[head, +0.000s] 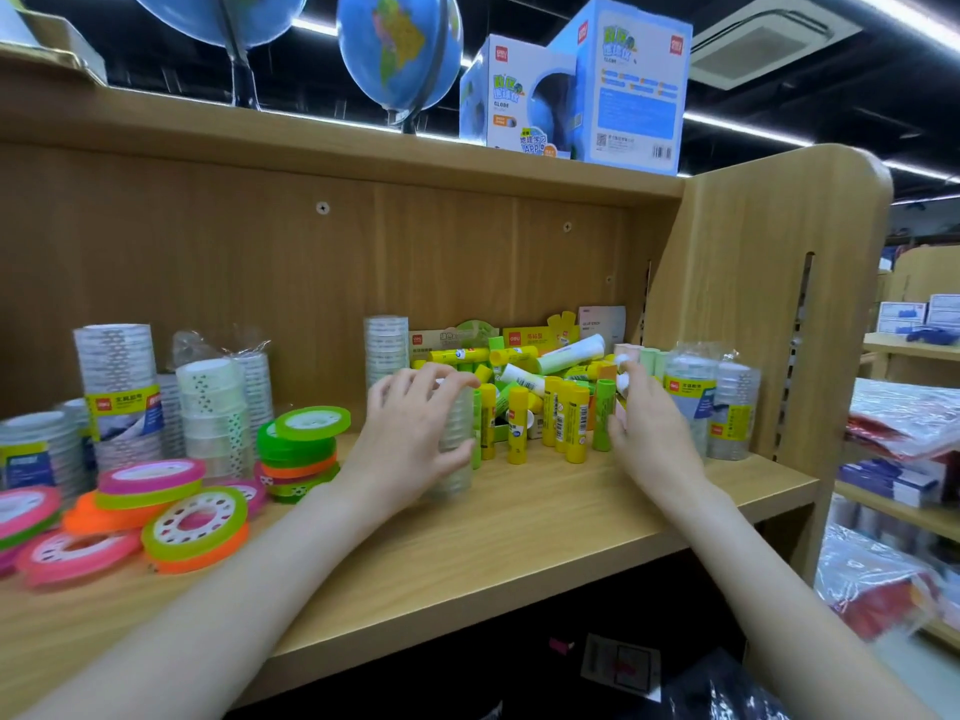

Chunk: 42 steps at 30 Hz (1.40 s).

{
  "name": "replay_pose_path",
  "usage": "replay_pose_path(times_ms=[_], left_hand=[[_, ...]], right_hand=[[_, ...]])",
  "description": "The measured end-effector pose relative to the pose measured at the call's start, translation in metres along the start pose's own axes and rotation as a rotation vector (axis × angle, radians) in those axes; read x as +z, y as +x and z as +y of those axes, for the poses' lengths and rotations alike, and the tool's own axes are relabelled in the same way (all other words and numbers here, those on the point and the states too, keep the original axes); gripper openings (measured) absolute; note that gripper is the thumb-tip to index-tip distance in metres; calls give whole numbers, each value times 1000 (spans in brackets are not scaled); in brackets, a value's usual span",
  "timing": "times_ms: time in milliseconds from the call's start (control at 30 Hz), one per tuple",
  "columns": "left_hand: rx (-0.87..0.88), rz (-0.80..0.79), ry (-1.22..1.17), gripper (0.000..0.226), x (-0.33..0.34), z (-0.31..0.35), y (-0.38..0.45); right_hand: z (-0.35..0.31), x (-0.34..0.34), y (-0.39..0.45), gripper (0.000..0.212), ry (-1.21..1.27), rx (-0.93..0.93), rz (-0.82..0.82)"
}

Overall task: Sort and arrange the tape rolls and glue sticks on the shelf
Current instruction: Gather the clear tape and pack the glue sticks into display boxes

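Task judged partly done. Clear tape stacks [117, 387] standing upright at left rear of wooden shelf [545, 517]; coloured tape rolls [195, 522] lying in loose, leaning piles at left front, not yet squared. Glue sticks [563, 418] split: a front row of yellow and green sticks upright, a jumbled heap lying behind among open cartons [524, 337], still to be sorted. Further wrapped clear tape packs [709, 402] standing at right end, apart from the left-hand tape group. Left hand [415, 433] curled round a stack of clear tape [457, 439] standing on the shelf just left of the upright sticks, fingers [441, 379] bent over its top. Right hand [649, 433] pinching a small pale item [623, 381] beside the green stick; identity of item not determinable owing to blur. Remaining, by estimate: consolidation of tape, clearing of glue heap. Shelf of light wood with back panel and rounded side panel; globes [397, 49] and globe boxes [576, 85] on top board. Shop surroundings: dark ceiling with strip lighting, neighbouring shelving with packaged goods at right.
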<state>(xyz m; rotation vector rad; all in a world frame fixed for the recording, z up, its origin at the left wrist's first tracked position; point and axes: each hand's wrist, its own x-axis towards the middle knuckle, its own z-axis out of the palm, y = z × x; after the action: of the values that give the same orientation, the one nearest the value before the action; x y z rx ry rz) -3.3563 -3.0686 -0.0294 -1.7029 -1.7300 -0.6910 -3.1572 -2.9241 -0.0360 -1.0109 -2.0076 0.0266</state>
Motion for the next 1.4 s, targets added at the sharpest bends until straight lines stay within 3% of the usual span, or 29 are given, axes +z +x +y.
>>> replay_pose_path(times_ms=[133, 333, 500, 733, 833, 933, 1000, 1067, 1167, 1267, 1400], left_hand=[[67, -34, -49, 51, -13, -2, -5], [142, 7, 64, 49, -28, -29, -19], [63, 18, 290, 65, -37, -49, -25], [-20, 94, 405, 52, -28, -35, -13], [70, 173, 280, 31, -21, -21, -10], [146, 103, 164, 36, -15, 7, -9], [132, 45, 56, 38, -7, 25, -5], [102, -11, -66, 42, 2, 41, 0], [73, -55, -156, 48, 16, 59, 6], [39, -62, -242, 31, 27, 66, 6], [-18, -80, -412, 30, 29, 65, 8]], right_hand=[[-26, -15, -15, 43, 53, -221, 106], [-69, 2, -30, 39, 263, -477, -110], [-63, 10, -35, 35, 271, -408, -111], [-41, 10, -35, 36, 150, -304, -113], [-28, 1, -32, 38, 105, -261, 24], [-3, -13, -31, 43, 11, -165, 348], [16, -26, -29, 51, 14, -12, 457], [29, -33, -25, 65, 130, 160, 368], [44, -29, -20, 72, 189, 353, 9], [49, -27, -16, 56, 152, 377, -65], [31, -30, -27, 56, 238, 289, -151]])
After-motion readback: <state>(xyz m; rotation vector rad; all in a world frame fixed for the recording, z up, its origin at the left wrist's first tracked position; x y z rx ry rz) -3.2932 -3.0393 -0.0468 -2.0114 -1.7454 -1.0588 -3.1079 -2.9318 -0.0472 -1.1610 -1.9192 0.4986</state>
